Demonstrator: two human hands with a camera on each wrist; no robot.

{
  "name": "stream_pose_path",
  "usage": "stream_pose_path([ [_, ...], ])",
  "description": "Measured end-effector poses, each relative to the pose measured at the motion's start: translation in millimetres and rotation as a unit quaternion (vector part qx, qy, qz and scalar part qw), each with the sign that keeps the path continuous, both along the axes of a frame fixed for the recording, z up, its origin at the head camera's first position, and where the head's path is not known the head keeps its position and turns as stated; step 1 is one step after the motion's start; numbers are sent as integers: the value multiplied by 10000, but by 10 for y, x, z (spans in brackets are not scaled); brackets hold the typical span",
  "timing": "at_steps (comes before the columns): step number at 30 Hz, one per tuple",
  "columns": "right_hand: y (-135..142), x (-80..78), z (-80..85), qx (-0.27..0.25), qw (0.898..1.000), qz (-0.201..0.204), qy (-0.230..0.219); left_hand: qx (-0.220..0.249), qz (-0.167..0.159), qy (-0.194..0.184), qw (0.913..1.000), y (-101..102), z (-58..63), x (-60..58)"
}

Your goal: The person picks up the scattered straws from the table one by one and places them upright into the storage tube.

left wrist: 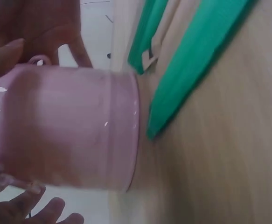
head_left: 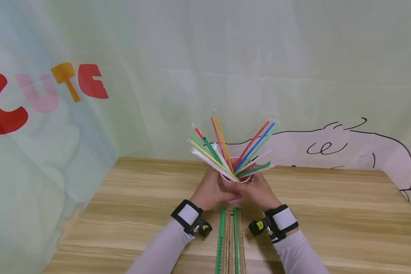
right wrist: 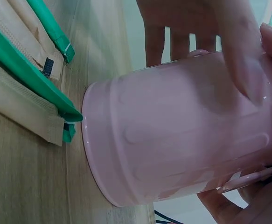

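Note:
A pink pail [head_left: 238,199] stands upright with both hands around it; in both wrist views its base rim meets the tabletop. My left hand [head_left: 210,192] grips it from the left, its thumb across the front. From the right, my right hand [head_left: 262,192] holds the pail, thumb near the rim. The far fingers are hidden behind it in the head view. Drinking straws [head_left: 257,146] in red, blue, green, yellow and orange fan out of the top, several in clear sleeves. White paper-wrapped sticks [head_left: 210,160] lean left among them. A small side loop [right wrist: 247,181] shows in the right wrist view.
Long narrow packets, green ones [head_left: 220,239] and brown paper ones [head_left: 228,243], lie on the wooden table [head_left: 140,213] between my forearms, their ends close to the pail's base. A printed cloth backdrop [head_left: 260,57] hangs behind the table and at the left.

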State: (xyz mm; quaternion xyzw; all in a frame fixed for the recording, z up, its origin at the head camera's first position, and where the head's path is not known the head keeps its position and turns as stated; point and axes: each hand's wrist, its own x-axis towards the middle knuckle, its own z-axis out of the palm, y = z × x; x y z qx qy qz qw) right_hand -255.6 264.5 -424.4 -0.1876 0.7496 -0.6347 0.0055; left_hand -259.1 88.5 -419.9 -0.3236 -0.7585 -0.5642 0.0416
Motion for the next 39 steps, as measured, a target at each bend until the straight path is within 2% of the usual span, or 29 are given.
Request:
stream_pose_path([
  [2,2,0,-7,-16,10000,34,-19,177,-44,-8,9998,55,22,9],
  [5,-1,7,-4,10,10000,-4,-62,180,153,-141,9996,95,-2,12],
  [9,-2,11,17,41,9999,-62,-100,81,457,-146,9988,134,-168,-91],
  [13,-27,20,26,99,9998,-146,-125,39,597,-65,9982,144,-309,-191],
  [18,-31,14,37,119,9997,-167,-103,-1,612,-85,9981,149,-337,-226],
  [25,-73,187,305,271,9990,-210,-300,-4,576,-302,9979,158,-326,-196],
  [28,-55,165,268,371,9987,-244,-259,-10,543,-343,9979,147,-313,-180],
  [31,-4,140,201,640,9971,-402,23,-99,627,-429,9971,137,-299,-170],
  [33,57,161,171,988,9933,-575,153,-191,733,-532,9957,142,-295,-165],
  [35,119,240,168,1497,9850,-856,50,-237,820,-614,9945,145,-295,-163],
  [37,173,349,179,2047,9730,-1054,-163,-236,846,-676,9938,148,-297,-164],
  [39,206,480,179,2636,9558,-1248,-381,-171,808,-648,9945,149,-305,-169],
])
